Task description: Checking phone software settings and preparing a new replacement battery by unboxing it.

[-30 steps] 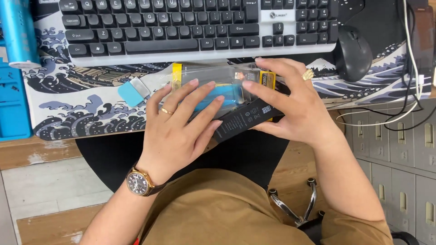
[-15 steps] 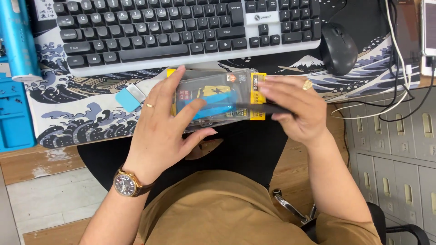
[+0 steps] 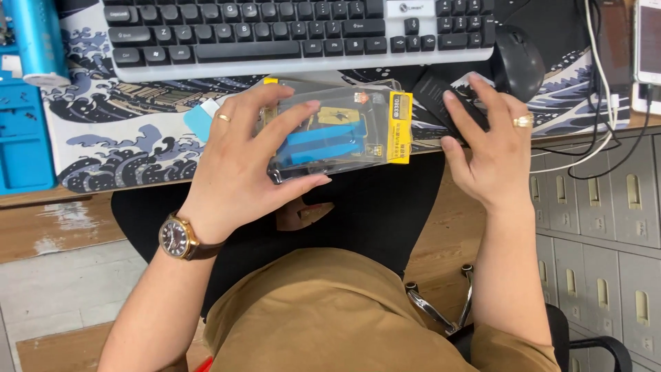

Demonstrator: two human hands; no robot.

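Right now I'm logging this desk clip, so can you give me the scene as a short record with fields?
Left hand: left hand grips a clear plastic package holding a blue tool, above the desk edge
Right hand: right hand lies on a flat black object on the desk mat, apart from the package
Worn: wristwatch on the left wrist
Behind: black keyboard, black mouse
Far left: blue tray

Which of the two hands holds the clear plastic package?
The left hand, the one with the wristwatch, grips the clear package with the blue piece inside. The right hand rests instead on a flat black object by the mouse.
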